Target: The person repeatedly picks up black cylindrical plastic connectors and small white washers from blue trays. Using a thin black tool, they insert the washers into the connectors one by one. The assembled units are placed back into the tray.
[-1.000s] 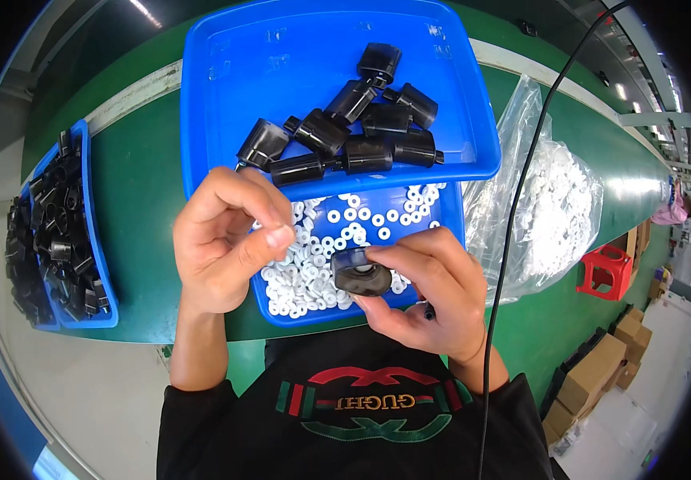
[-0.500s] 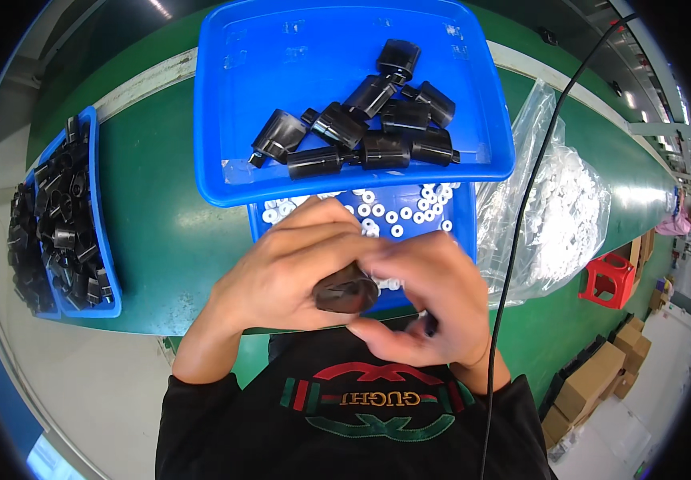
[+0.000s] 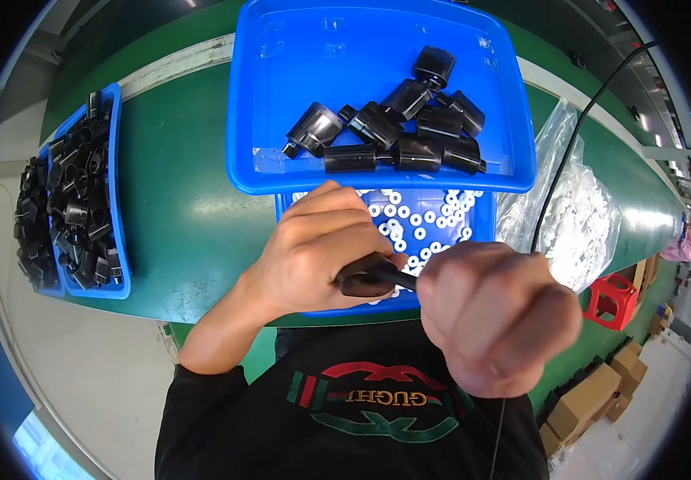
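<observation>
My left hand (image 3: 309, 256) is wrapped around a black plastic cylinder (image 3: 352, 283), its hollow end turned up and to the right. My right hand (image 3: 497, 316) is closed in a fist around a thin black rod (image 3: 396, 276), most of which the fist hides. The rod's visible end reaches into the cylinder's hollow mouth; how deep it goes cannot be seen. Just beyond the hands, white ring washers (image 3: 429, 220) lie scattered in a lower blue tray (image 3: 485, 228). Similar black cylinders with narrow necks (image 3: 373, 124) sit in the upper blue tray (image 3: 305, 72).
At the left, blue bins (image 3: 119, 240) are heaped with small black parts. A clear plastic bag (image 3: 577, 224) of white pieces lies on the green table (image 3: 177, 200) at the right. A black cable (image 3: 581, 120) hangs across the right side. Beyond stand a red stool (image 3: 611, 302) and cardboard boxes (image 3: 589, 396).
My right hand has moved from beside the cylinder rightward and closed into a fist, with the rod now pointing into the cylinder. My left hand keeps its hold. The whole view has shifted slightly.
</observation>
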Demonstrator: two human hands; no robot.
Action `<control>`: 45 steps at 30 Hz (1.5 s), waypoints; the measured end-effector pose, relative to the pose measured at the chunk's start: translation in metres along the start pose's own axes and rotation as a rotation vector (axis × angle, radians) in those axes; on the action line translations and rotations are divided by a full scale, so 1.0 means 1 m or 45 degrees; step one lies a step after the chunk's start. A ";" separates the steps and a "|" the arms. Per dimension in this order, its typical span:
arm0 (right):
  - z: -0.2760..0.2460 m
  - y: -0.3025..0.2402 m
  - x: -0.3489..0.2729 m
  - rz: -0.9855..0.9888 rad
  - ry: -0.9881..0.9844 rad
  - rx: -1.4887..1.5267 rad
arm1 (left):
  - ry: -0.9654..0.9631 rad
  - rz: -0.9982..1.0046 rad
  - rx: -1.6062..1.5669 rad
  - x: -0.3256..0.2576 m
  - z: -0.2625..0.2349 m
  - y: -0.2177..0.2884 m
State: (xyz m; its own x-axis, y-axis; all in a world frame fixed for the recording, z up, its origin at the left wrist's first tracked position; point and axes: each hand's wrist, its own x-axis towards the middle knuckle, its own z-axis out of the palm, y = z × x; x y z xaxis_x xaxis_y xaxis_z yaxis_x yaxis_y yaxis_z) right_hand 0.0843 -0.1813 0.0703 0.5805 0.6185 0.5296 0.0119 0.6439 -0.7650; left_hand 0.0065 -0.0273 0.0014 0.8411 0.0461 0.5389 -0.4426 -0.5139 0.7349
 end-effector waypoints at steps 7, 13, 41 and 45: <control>0.009 0.012 -0.003 0.031 0.036 -0.009 | 0.018 0.016 -0.010 -0.003 0.002 -0.002; 0.017 0.014 -0.004 0.060 0.089 -0.050 | 0.025 0.036 -0.032 -0.002 0.001 -0.001; -0.047 0.022 -0.049 0.199 -0.405 -1.919 | 0.027 -0.094 0.221 0.010 -0.034 0.007; -0.054 0.032 -0.063 0.221 -0.360 -1.996 | -0.004 -0.106 0.206 0.015 -0.030 0.007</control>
State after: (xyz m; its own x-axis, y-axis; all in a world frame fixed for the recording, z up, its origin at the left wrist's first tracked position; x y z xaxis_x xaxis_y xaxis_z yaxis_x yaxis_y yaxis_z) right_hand 0.0920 -0.2241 -0.0069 0.5036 0.8059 0.3115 0.8528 -0.4058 -0.3287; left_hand 0.0067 -0.0047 0.0268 0.8737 0.0915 0.4777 -0.3161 -0.6397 0.7006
